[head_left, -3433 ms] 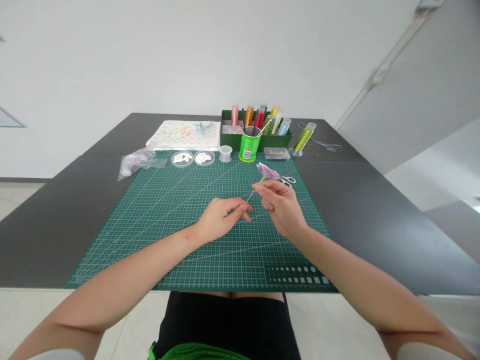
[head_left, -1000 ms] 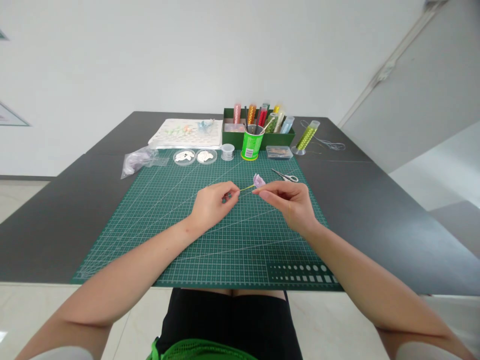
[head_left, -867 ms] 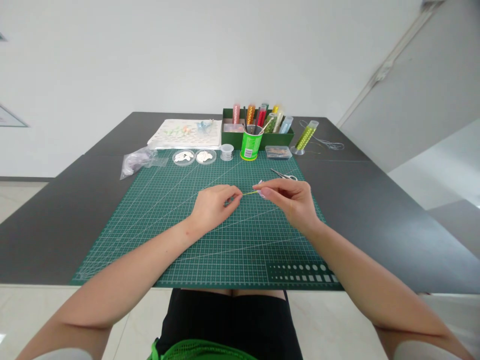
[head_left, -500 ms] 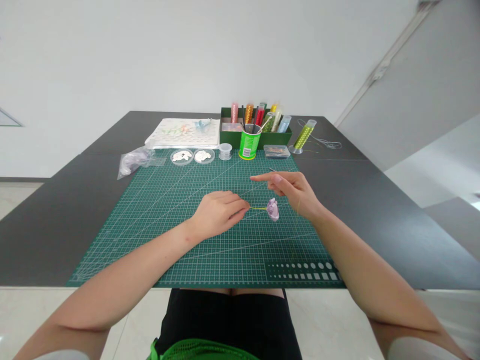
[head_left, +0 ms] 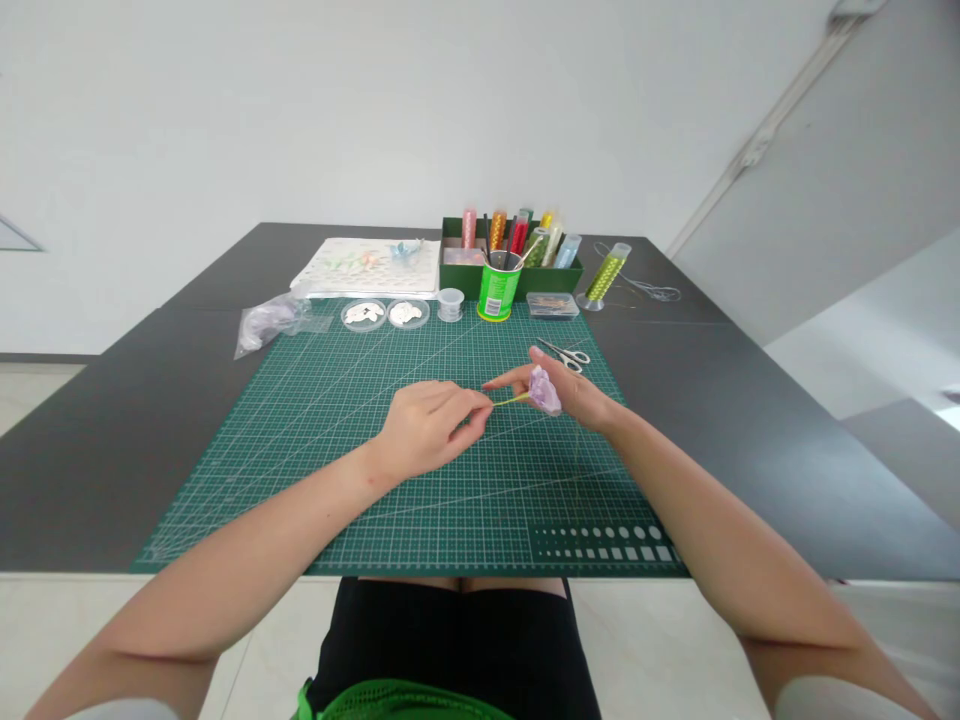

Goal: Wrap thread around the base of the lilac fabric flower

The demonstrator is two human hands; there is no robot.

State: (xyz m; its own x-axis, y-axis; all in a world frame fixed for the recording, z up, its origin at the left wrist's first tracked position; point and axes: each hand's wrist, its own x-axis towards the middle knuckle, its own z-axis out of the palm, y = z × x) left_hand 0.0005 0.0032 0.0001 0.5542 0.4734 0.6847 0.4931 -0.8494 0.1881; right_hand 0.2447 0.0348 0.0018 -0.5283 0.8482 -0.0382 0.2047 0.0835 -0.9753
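My left hand (head_left: 431, 425) pinches the thin yellow-green stem of a small lilac artificial flower (head_left: 544, 390) between thumb and fingertips. The bloom points right, in front of my right hand (head_left: 577, 388). That hand has its thumb raised and its index finger stretched left towards the stem, while its other fingers look curled and partly hidden by the flower. A faint thread (head_left: 577, 455) hangs below the right hand and seems held in the curled fingers. Both hands are over a green cutting mat (head_left: 360, 520). Small scissors (head_left: 566, 354) lie just beyond the right hand.
Along the back stand a green pen can (head_left: 497, 285), a dark green box (head_left: 555, 280) of thread spools and a yellow-green spool (head_left: 606, 275). Dishes of white pieces (head_left: 364, 315), a clear case (head_left: 553, 305), white sheets (head_left: 319, 275) and a plastic bag (head_left: 266, 322) lie nearby.
My right hand has moved left and turned, its thumb now lifted, bringing it behind the flower. The bloom has tipped up slightly in my left hand. The scissors have come into fuller view.
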